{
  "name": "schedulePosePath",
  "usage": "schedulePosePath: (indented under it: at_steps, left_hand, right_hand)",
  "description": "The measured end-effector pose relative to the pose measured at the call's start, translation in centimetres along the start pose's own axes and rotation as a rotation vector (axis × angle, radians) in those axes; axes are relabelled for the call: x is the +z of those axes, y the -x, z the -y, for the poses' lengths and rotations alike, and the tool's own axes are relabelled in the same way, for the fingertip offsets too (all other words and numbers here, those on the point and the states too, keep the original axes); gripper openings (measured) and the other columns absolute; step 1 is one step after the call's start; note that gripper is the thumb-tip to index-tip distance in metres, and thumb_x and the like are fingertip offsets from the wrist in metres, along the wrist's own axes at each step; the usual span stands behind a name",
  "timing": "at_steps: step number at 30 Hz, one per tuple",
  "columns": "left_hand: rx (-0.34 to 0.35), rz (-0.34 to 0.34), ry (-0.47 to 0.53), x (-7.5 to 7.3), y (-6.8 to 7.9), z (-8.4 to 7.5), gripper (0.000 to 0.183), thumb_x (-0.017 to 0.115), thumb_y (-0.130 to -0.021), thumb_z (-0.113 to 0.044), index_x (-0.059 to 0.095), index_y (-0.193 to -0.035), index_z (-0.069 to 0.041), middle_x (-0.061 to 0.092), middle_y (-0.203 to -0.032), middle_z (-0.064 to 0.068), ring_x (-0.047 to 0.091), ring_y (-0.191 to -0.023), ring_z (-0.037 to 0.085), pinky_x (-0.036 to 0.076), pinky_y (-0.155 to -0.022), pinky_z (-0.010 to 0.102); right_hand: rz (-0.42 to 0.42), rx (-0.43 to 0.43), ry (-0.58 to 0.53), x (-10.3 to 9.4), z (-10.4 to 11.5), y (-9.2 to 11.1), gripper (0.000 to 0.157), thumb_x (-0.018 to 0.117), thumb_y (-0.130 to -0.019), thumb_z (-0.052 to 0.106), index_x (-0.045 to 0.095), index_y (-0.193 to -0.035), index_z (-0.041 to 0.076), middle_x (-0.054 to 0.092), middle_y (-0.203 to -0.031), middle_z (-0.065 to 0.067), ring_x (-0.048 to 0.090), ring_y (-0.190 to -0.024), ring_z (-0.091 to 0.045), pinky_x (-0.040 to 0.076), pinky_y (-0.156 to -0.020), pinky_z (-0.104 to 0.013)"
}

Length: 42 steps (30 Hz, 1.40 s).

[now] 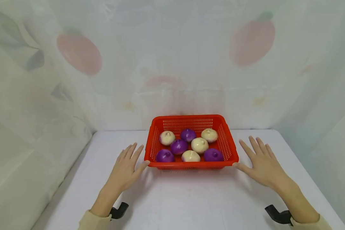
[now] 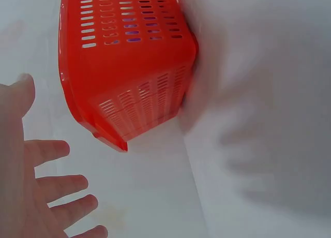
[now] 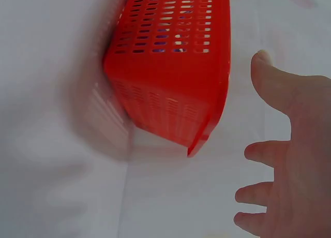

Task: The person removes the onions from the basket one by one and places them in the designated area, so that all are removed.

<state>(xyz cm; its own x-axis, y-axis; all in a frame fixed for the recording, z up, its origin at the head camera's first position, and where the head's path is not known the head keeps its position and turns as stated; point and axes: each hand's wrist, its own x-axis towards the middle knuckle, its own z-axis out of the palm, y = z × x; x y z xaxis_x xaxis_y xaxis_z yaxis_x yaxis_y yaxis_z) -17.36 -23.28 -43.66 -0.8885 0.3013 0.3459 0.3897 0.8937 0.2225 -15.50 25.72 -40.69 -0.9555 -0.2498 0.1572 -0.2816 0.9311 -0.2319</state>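
White cloth backdrop [image 1: 172, 48] hangs on the far side of a white table [image 1: 189, 198], printed with faint red fruit shapes [image 1: 80, 52]; the prints are washed out and some cannot be made out.

Red slotted basket [image 1: 191, 164] stands upright on the far half of the table, about mid-width, between the two hands. Contents: eight onion-shaped pieces, four cream onions [image 1: 199, 145] and four purple onions [image 1: 179, 147]. Near row: undersides partly hidden by the near rim. Basket floor mostly covered; only small red patches visible between pieces.

Left hand [image 1: 125, 172]: just beside the basket's near left corner, fingers spread wide, thumb tip close to the rim. Contact with the rim: cannot tell from the head view; the left wrist view shows a gap in projection only.

Right hand [image 1: 261, 167]: near the basket's near right corner, fingers likewise wide, thumb directed at the rim. Contact again uncertain. Right wrist view shows the thumb and three fingers; the rest of the hand is cut off by the frame edge.

Both wrist views crop the basket at the top; onions register only as purple and pale patches through the slots. Pale sleeves [image 1: 95, 221] run out of frame at the near edge. Black curved wrist pieces [image 1: 119, 210] partly hidden under the forearms.
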Motion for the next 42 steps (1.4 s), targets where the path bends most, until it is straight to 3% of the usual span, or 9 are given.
schedulePosePath:
  at_steps: [4, 7, 17, 28, 33, 37, 42]
  left_hand:
    - [0.005, -0.026, 0.081, 0.0, -0.7, -0.3, 0.066, 0.055, -0.102, -0.047, 0.043, -0.152, -0.006, 0.038, -0.156, 0.023, 0.036, -0.142, 0.044, 0.031, -0.112, 0.064]
    - [-0.033, -0.015, 0.160, 0.0, -1.2, -0.6, 0.064, 0.054, -0.103, -0.048, 0.044, -0.152, -0.008, 0.038, -0.156, 0.022, 0.037, -0.141, 0.044, 0.035, -0.108, 0.067]
    - [-0.176, 0.059, 0.369, 0.8, -2.5, -0.4, 0.068, 0.049, -0.103, -0.056, 0.040, -0.155, -0.013, 0.035, -0.159, 0.016, 0.033, -0.146, 0.039, 0.032, -0.110, 0.067]
    - [-0.187, 0.085, 0.630, 2.4, -3.6, -0.1, 0.065, 0.059, -0.102, -0.047, 0.040, -0.155, -0.015, 0.036, -0.157, 0.013, 0.043, -0.136, 0.034, 0.042, -0.109, 0.057]
    - [-0.228, 0.106, 0.687, 2.8, -3.7, -0.1, 0.067, 0.060, -0.100, -0.048, 0.039, -0.156, -0.016, 0.036, -0.157, 0.011, 0.043, -0.137, 0.035, 0.043, -0.107, 0.058]
    - [-0.242, 0.138, 0.718, 2.9, -3.7, 0.1, 0.069, 0.061, -0.100, -0.048, 0.037, -0.156, -0.016, 0.034, -0.159, 0.011, 0.038, -0.142, 0.038, 0.038, -0.109, 0.062]
    - [-0.283, 0.192, 0.776, 2.9, -3.7, 0.2, 0.070, 0.063, -0.098, -0.048, 0.036, -0.156, -0.021, 0.030, -0.162, 0.009, 0.033, -0.142, 0.047, 0.035, -0.108, 0.068]
  right_hand:
    - [-0.014, -0.030, 0.002, -0.7, 0.7, -0.7, 0.093, 0.057, -0.093, 0.066, 0.028, -0.160, 0.009, 0.017, -0.163, -0.031, 0.010, -0.149, -0.053, 0.004, -0.118, -0.068]
    - [-0.009, -0.045, 0.003, -1.2, 1.3, -1.3, 0.093, 0.057, -0.093, 0.067, 0.031, -0.159, 0.008, 0.018, -0.163, -0.031, 0.011, -0.149, -0.053, 0.009, -0.116, -0.070]
    - [0.018, -0.079, -0.020, -2.0, 3.3, -3.7, 0.088, 0.061, -0.093, 0.061, 0.035, -0.158, 0.007, 0.023, -0.162, -0.029, 0.015, -0.148, -0.051, 0.014, -0.116, -0.069]
    - [0.044, -0.156, -0.027, -1.3, 5.0, -6.2, 0.084, 0.058, -0.096, 0.061, 0.035, -0.158, 0.011, 0.026, -0.162, -0.026, 0.022, -0.147, -0.051, 0.024, -0.114, -0.068]
    - [0.054, -0.171, -0.057, -0.9, 5.5, -7.7, 0.082, 0.059, -0.096, 0.061, 0.037, -0.158, 0.012, 0.028, -0.161, -0.027, 0.025, -0.146, -0.050, 0.028, -0.112, -0.068]
    - [0.064, -0.175, -0.065, -0.6, 6.0, -8.7, 0.079, 0.060, -0.096, 0.059, 0.040, -0.156, 0.011, 0.030, -0.159, -0.027, 0.030, -0.145, -0.049, 0.034, -0.109, -0.068]
    - [0.090, -0.169, -0.101, -0.2, 6.5, -9.7, 0.074, 0.061, -0.096, 0.055, 0.042, -0.155, 0.013, 0.033, -0.159, -0.025, 0.030, -0.146, -0.046, 0.037, -0.105, -0.070]
